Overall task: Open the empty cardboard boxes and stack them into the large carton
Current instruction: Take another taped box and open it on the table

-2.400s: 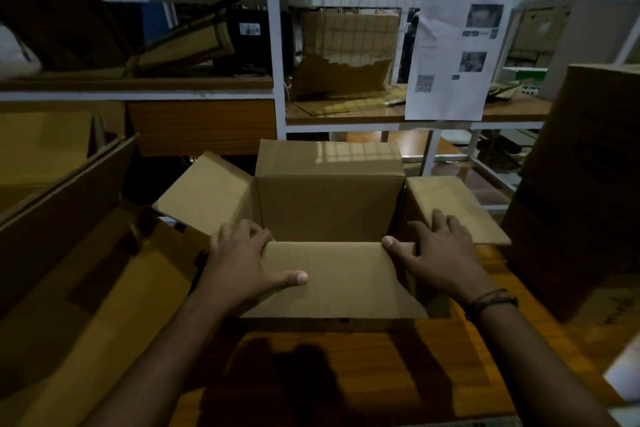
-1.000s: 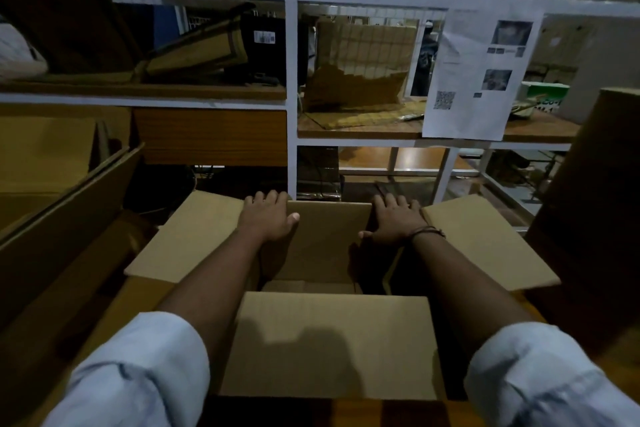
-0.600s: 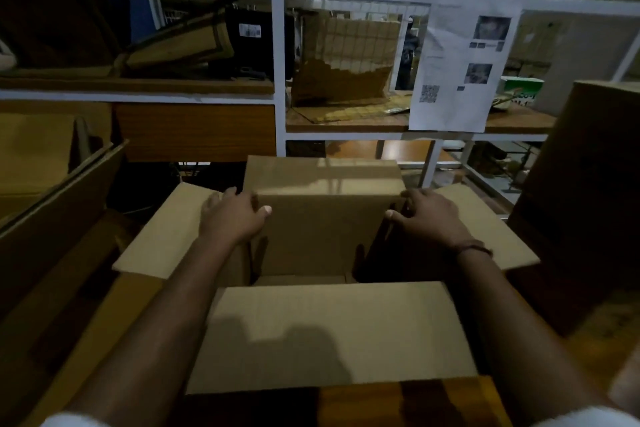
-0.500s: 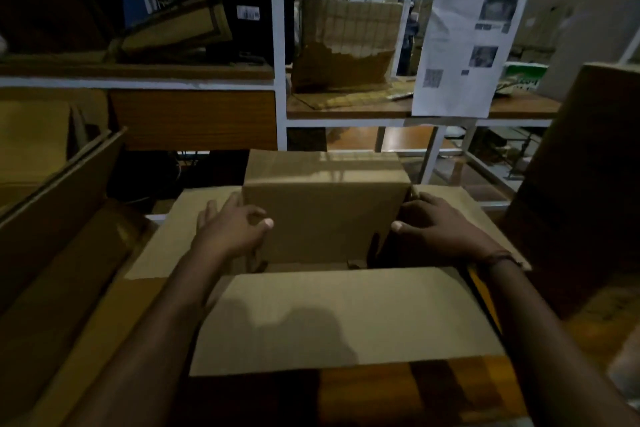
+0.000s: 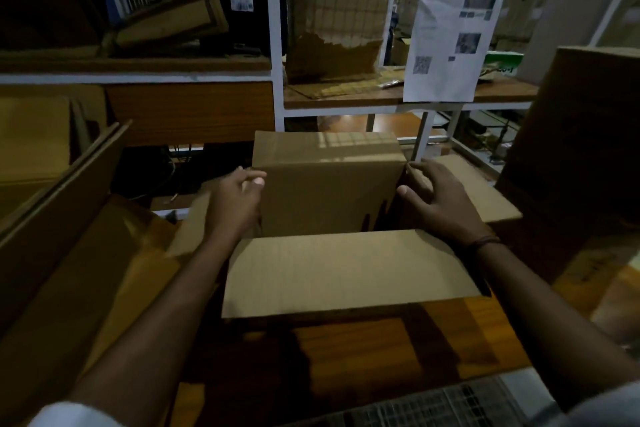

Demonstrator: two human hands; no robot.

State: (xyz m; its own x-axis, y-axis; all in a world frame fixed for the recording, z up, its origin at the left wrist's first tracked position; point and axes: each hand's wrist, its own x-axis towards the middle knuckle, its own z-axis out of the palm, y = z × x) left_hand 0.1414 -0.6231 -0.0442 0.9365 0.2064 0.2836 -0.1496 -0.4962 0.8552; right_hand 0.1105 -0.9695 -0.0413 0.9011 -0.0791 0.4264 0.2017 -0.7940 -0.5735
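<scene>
We have the box (image 5: 329, 204) at the counter's (image 5: 381, 350) far edge, left hand (image 5: 235, 204) and right hand (image 5: 443, 204) spread against its upright far flap's side edges, equally near.

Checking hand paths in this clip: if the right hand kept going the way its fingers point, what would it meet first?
The right hand points forward and left, fingertips near the upright far flap of the cardboard box. It would likely meet that flap's right edge first, though depth is unclear in this dim view.

Open box (image 5: 329, 191) between large carton (image 5: 69, 253) and tall carton (image 5: 581, 156).
</scene>
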